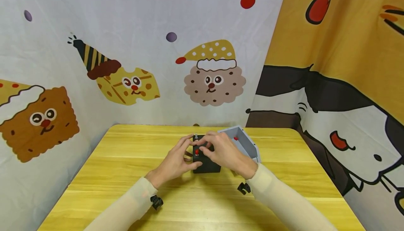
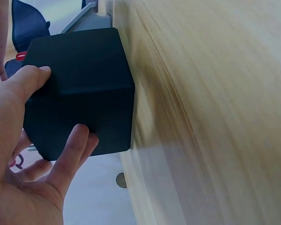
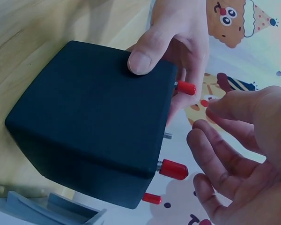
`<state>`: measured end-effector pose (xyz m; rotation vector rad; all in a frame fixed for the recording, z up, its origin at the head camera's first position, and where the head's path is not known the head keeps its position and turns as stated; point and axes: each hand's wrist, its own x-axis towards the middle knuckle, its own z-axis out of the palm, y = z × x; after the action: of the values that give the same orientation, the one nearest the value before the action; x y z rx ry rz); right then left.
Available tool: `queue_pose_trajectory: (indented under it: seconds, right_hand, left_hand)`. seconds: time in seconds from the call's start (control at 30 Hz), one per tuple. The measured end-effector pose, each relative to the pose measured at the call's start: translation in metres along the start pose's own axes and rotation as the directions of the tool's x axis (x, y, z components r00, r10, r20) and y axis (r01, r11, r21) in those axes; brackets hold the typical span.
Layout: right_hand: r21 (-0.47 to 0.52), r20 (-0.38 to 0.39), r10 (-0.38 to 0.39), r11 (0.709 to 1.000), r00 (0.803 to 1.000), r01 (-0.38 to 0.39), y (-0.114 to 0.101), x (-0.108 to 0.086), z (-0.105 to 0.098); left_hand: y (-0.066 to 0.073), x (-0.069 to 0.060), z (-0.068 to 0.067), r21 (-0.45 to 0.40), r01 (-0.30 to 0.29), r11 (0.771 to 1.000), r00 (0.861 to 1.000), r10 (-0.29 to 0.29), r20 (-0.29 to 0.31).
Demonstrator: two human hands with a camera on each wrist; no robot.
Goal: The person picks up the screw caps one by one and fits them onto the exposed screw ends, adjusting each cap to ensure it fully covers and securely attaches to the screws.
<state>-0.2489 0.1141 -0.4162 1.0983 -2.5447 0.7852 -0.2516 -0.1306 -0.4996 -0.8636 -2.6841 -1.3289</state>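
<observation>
A black box (image 1: 206,164) with rounded edges stands on the table. My left hand (image 1: 176,159) grips it from the left, thumb on the near face and fingers on other sides. Metal screws stick up from its top. In the right wrist view, red caps cover several, including one red cap (image 3: 173,169) at a corner and another red cap (image 3: 185,87) near the left thumb. One bare screw (image 3: 167,136) shows its thread. Over the top hovers my right hand (image 1: 224,150), fingers loosely bent and apart from the caps, with nothing visible between them.
Behind the box to the right sits a grey tray (image 1: 255,147), with a small red cap (image 1: 236,138) inside. The right forearm passes in front of the tray's near end. A patterned cloth (image 1: 142,20) hangs behind the wooden table (image 1: 126,161).
</observation>
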Motion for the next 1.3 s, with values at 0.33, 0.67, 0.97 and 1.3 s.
queue_pose_trajectory:
  seconds: [0.33,0.67,0.97,1.3]
  right_hand:
    - [-0.010,-0.083,0.060,0.998,0.995,-0.061,0.008,-0.005,-0.009]
    - [-0.014,-0.119,0.100,0.995,0.988,-0.102,0.024,-0.012,-0.013]
    - [-0.024,-0.138,0.143,0.989,0.980,-0.148,0.032,-0.018,-0.018]
    - [-0.034,-0.151,0.199,0.978,0.968,-0.206,0.051,-0.024,-0.022]
  left_hand:
    - [0.000,0.000,0.001,0.004,-0.004,1.000,1.000,0.004,0.008]
    - [0.000,0.000,0.001,0.011,-0.010,1.000,1.000,0.010,0.001]
    - [-0.001,0.001,0.002,0.025,-0.015,1.000,1.000,0.015,-0.001]
    - [-0.002,0.000,0.002,0.030,-0.010,1.000,1.000,0.011,-0.009]
